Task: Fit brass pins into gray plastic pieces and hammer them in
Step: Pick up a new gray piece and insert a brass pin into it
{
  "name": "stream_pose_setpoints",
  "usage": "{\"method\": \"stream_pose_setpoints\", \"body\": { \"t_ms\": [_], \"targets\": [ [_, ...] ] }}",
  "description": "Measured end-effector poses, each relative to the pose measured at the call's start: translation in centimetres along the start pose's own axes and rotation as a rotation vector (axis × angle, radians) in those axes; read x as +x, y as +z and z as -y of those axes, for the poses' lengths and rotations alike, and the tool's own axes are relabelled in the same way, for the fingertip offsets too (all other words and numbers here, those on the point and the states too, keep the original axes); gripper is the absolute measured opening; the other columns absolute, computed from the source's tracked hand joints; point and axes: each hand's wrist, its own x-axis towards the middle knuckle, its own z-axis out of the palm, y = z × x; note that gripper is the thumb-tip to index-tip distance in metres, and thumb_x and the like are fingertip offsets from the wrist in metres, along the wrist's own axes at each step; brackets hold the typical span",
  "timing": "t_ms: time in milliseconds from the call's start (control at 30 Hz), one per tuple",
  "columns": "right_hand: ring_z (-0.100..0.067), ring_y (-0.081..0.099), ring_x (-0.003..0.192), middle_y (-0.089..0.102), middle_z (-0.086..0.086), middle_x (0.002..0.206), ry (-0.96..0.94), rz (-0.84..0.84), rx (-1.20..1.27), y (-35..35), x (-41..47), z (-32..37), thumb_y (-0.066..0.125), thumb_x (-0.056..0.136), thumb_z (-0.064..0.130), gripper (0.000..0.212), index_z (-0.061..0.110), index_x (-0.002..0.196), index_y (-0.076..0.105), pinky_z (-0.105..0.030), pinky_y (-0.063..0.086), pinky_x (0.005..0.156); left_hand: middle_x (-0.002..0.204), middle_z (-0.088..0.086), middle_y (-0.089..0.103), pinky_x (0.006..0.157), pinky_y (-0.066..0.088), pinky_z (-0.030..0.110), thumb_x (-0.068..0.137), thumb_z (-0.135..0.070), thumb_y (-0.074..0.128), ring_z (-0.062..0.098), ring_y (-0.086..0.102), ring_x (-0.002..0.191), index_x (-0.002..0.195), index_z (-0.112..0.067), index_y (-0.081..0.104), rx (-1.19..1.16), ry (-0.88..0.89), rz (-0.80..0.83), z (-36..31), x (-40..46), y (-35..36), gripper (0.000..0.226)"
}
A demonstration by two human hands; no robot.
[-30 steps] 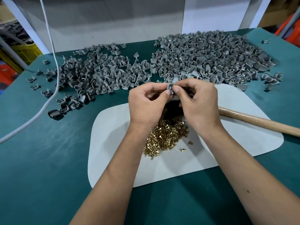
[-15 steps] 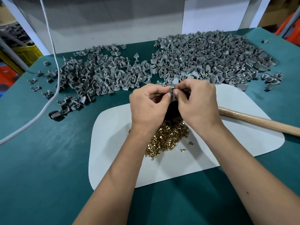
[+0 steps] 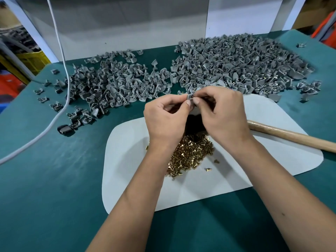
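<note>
My left hand (image 3: 166,120) and my right hand (image 3: 224,115) meet above the white mat (image 3: 131,160), fingertips together. Between them they pinch one small gray plastic piece (image 3: 190,97); a pin at it is too small to make out. A heap of brass pins (image 3: 189,153) lies on the mat under my wrists, with a few loose pins (image 3: 209,169) beside it. Two large piles of gray plastic pieces lie behind: one at the back left (image 3: 116,84), one at the back right (image 3: 241,64). The hammer's wooden handle (image 3: 291,136) lies on the mat at right, its head hidden behind my right hand.
The table has a green cover (image 3: 45,179). A white cable (image 3: 61,88) hangs down at left and runs across the cover. Stray gray pieces (image 3: 41,99) are scattered at the far left. A gray panel (image 3: 127,24) stands behind the piles.
Both hands have stayed together over the mat, shifting only slightly while the fingertips work the gray piece. Nothing else has moved.
</note>
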Motion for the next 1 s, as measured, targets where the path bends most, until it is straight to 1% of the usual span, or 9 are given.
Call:
{"method": "stream_pose_setpoints", "body": {
  "t_ms": [133, 233, 467, 500, 567, 633, 767, 900, 1000],
  "targets": [
    [-0.011, 0.069, 0.09, 0.075, 0.001, 0.096, -0.114, -0.066, 0.019, -0.9, 0.0, -1.0, 0.074, 0.088, 0.01, 0.014, 0.01, 0.102, 0.077, -0.027, 0.056, 0.083, 0.085, 0.006, 0.079, 0.085, 0.062, 0.05, 0.08, -0.002, 0.08, 0.026, 0.077, 0.082, 0.09, -0.009, 0.081, -0.066, -0.009, -0.002, 0.0, 0.0, 0.2, 0.012],
    [-0.012, 0.067, 0.086, 0.074, 0.0, 0.093, -0.203, -0.073, 0.002, -0.9, -0.1, -1.4, 0.076, 0.088, 0.01, 0.01, 0.01, 0.098, 0.078, -0.026, 0.056, 0.077, 0.085, 0.007, 0.079, 0.086, 0.062, 0.049, 0.079, -0.004, 0.08, 0.028, 0.077, 0.083, 0.09, -0.008, 0.081, -0.097, -0.019, 0.016, 0.1, 0.1, 0.1, 0.011],
    [-0.017, 0.064, 0.084, 0.069, -0.004, 0.091, -0.273, -0.064, -0.008, -0.6, -0.1, -1.4, 0.072, 0.093, 0.008, 0.005, 0.006, 0.095, 0.075, -0.026, 0.052, 0.077, 0.078, 0.007, 0.077, 0.071, 0.059, 0.031, 0.084, 0.003, 0.077, 0.016, 0.072, 0.07, 0.088, -0.004, 0.078, -0.203, -0.094, 0.134, 0.0, 0.4, -0.4, 0.008],
    [-0.016, 0.063, 0.085, 0.068, -0.004, 0.091, -0.262, -0.064, -0.006, -0.6, -0.1, -1.3, 0.07, 0.094, 0.009, 0.005, 0.006, 0.096, 0.074, -0.023, 0.05, 0.078, 0.078, 0.006, 0.077, 0.072, 0.058, 0.03, 0.086, 0.001, 0.076, 0.014, 0.072, 0.071, 0.089, -0.006, 0.078, -0.221, -0.092, 0.161, 0.0, 0.5, -0.6, 0.008],
    [-0.015, 0.061, 0.086, 0.067, -0.002, 0.091, -0.222, -0.077, 0.006, -0.6, 0.0, -1.2, 0.068, 0.095, 0.01, 0.006, 0.006, 0.096, 0.072, -0.018, 0.047, 0.078, 0.088, 0.007, 0.078, 0.081, 0.06, 0.036, 0.089, -0.002, 0.074, 0.018, 0.073, 0.082, 0.096, -0.008, 0.078, -0.249, -0.082, 0.215, -0.2, 0.7, -1.1, 0.011],
    [-0.014, 0.061, 0.085, 0.068, 0.0, 0.09, -0.165, -0.077, 0.031, -0.6, 0.0, -1.1, 0.067, 0.095, 0.012, 0.007, 0.007, 0.096, 0.072, -0.02, 0.048, 0.078, 0.1, 0.01, 0.078, 0.091, 0.059, 0.039, 0.086, -0.001, 0.076, 0.022, 0.074, 0.095, 0.108, -0.009, 0.077, -0.244, -0.061, 0.255, -0.3, 1.0, -1.4, 0.023],
    [-0.016, 0.065, 0.086, 0.07, 0.0, 0.09, -0.083, -0.041, 0.102, -0.7, -0.1, -0.8, 0.066, 0.095, 0.012, 0.008, 0.008, 0.097, 0.073, -0.03, 0.053, 0.078, 0.095, 0.003, 0.079, 0.085, 0.058, 0.029, 0.079, 0.007, 0.08, 0.014, 0.073, 0.09, 0.107, -0.009, 0.076, -0.246, -0.031, 0.275, -0.5, 0.9, -1.2, 0.032],
    [-0.012, 0.065, 0.086, 0.07, 0.003, 0.09, -0.07, -0.025, 0.135, -0.9, -0.2, -0.4, 0.065, 0.096, 0.012, 0.009, 0.009, 0.098, 0.072, -0.025, 0.052, 0.078, 0.091, 0.006, 0.078, 0.087, 0.059, 0.033, 0.076, 0.009, 0.08, 0.018, 0.073, 0.089, 0.102, -0.009, 0.077, -0.32, -0.085, 0.28, -0.5, 0.8, -1.5, 0.031],
    [-0.014, 0.063, 0.087, 0.069, 0.001, 0.091, -0.101, -0.035, 0.106, -1.0, -0.2, -0.3, 0.065, 0.095, 0.009, 0.007, 0.007, 0.097, 0.072, -0.026, 0.051, 0.079, 0.094, 0.009, 0.077, 0.096, 0.058, 0.041, 0.072, 0.0, 0.083, 0.024, 0.072, 0.096, 0.104, -0.01, 0.077, -0.409, -0.182, 0.303, -0.7, 0.8, -1.5, 0.034]
  ]
}}
